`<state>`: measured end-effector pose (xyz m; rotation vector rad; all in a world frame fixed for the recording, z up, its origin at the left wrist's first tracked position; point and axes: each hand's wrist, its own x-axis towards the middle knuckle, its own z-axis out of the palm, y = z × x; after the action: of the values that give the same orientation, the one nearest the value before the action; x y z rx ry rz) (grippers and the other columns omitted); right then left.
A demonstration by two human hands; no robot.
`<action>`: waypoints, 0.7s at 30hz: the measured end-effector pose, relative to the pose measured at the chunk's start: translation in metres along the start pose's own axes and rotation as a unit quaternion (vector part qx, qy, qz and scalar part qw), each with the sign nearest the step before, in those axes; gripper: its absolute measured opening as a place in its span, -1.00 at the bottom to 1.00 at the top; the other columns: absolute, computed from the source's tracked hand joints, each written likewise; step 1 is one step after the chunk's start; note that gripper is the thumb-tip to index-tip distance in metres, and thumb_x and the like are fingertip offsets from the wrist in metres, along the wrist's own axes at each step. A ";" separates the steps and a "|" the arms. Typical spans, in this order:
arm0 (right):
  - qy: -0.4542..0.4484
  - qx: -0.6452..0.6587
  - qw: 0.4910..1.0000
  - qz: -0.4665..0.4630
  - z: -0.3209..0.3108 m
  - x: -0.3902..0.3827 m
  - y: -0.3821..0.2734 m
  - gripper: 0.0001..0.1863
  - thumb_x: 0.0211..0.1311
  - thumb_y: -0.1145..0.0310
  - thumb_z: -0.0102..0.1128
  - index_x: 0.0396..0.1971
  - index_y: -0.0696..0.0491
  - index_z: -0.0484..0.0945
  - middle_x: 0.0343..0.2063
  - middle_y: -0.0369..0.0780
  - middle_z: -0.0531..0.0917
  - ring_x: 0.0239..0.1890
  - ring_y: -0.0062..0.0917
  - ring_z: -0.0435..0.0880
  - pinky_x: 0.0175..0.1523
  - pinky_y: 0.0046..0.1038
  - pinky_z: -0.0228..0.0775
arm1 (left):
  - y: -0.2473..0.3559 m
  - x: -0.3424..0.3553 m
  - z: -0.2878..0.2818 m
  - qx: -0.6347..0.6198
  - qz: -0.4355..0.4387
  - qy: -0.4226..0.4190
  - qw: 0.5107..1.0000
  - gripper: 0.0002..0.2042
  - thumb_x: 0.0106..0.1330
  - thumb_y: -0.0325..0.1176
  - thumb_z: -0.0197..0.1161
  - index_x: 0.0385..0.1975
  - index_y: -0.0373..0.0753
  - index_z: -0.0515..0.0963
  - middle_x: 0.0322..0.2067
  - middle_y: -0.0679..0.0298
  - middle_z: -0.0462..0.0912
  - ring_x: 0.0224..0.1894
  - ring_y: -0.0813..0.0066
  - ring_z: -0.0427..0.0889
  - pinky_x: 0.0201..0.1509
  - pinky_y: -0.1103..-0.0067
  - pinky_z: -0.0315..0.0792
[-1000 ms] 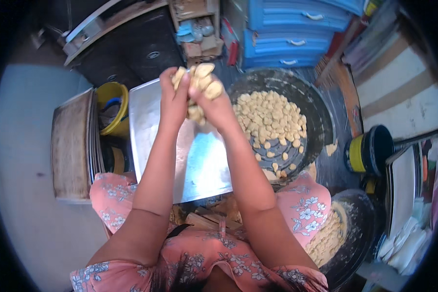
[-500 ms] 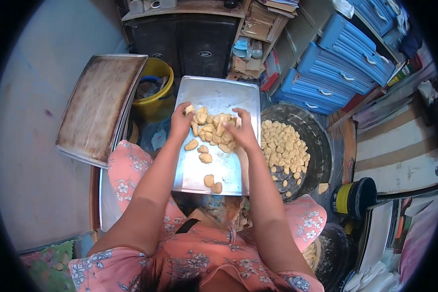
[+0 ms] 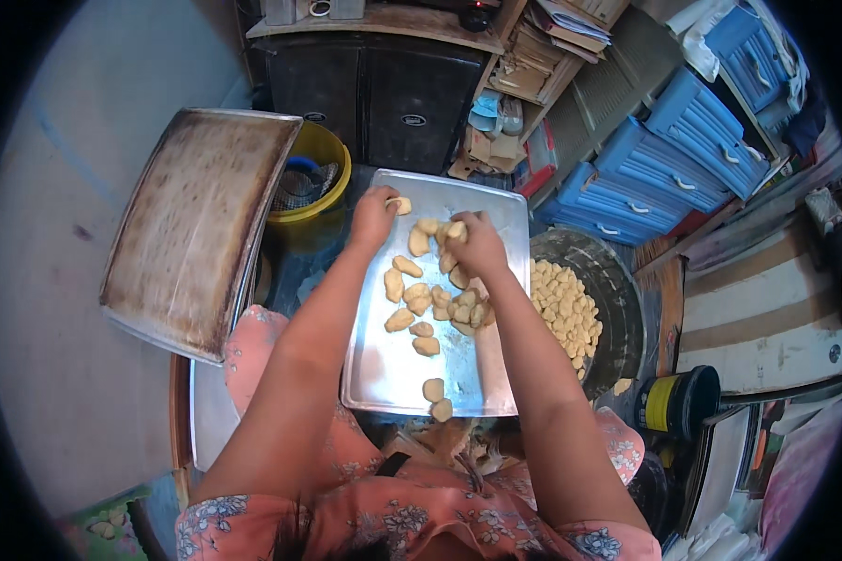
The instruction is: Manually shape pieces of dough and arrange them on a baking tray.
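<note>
A silver metal tray (image 3: 370,365) lies in front of me, with several pale lumps of dough (image 3: 426,345) scattered over its middle and near edge. My left hand (image 3: 374,220) pinches a dough piece (image 3: 401,206) near the tray's upper left. My right hand (image 3: 479,245) is curled on a lump (image 3: 456,231) at the upper middle, just above a small cluster of pieces (image 3: 468,310). Right of the tray, a dark round tub (image 3: 621,323) holds many similar pieces, partly hidden by my right arm.
Stacked browned baking trays (image 3: 192,224) stand at left beside a yellow bucket (image 3: 332,164). A black cabinet (image 3: 407,98) and cluttered shelves (image 3: 519,79) are beyond. Blue drawers (image 3: 664,168) are at upper right, a black bucket with yellow band (image 3: 692,402) at right.
The bunch of dough that both hands held in the air is now on the tray and more spread out. The hands moved apart and farther up the tray.
</note>
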<state>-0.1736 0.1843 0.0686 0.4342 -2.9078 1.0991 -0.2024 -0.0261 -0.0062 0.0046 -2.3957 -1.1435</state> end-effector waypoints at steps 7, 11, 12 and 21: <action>-0.080 -0.212 0.965 -0.133 0.025 0.030 -0.001 -0.13 -0.24 0.03 0.36 0.23 -0.30 0.26 0.27 -0.14 0.20 0.29 -0.12 0.13 0.19 0.17 -0.02 | -0.011 0.015 -0.003 -0.100 -0.027 -0.073 0.992 -0.71 0.03 -0.50 0.21 -0.19 -0.26 0.58 -0.22 0.07 0.57 -0.09 0.11 0.55 0.03 0.42 0.40; -0.162 -0.209 0.957 -0.121 0.015 0.050 -0.011 -0.34 -0.19 0.08 0.36 0.06 -0.26 0.46 0.17 -0.18 0.36 0.20 -0.20 0.29 0.18 -0.07 0.14 | -0.001 0.021 -0.009 -0.033 0.016 -0.153 0.988 -0.66 -0.03 -0.54 0.24 -0.16 -0.25 0.58 -0.11 0.09 0.51 0.00 0.13 0.48 0.10 0.43 0.36; -0.176 -0.203 0.961 -0.070 0.011 0.060 -0.010 -0.43 -0.14 0.11 0.32 0.01 -0.19 0.52 0.12 -0.18 0.40 0.16 -0.21 0.34 0.19 -0.14 0.16 | 0.000 0.020 -0.007 -0.031 0.017 -0.152 0.988 -0.66 -0.03 -0.54 0.24 -0.16 -0.25 0.58 -0.11 0.09 0.51 0.00 0.13 0.48 0.10 0.43 0.36; -0.088 -0.076 0.980 -0.159 0.011 0.077 0.043 -0.45 -0.21 0.33 0.43 -0.09 0.06 0.52 -0.19 -0.15 0.57 -0.02 -0.35 0.52 0.05 -0.40 0.35 | -0.001 0.029 0.007 0.118 0.042 -0.078 0.989 -0.72 0.07 -0.42 0.21 -0.17 -0.13 0.59 -0.10 0.22 0.52 0.03 0.22 0.44 0.06 0.40 0.36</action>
<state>-0.2575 0.1882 0.0404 0.9954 -2.8938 0.8259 -0.2315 -0.0275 0.0010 -0.1118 -2.6300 -0.8458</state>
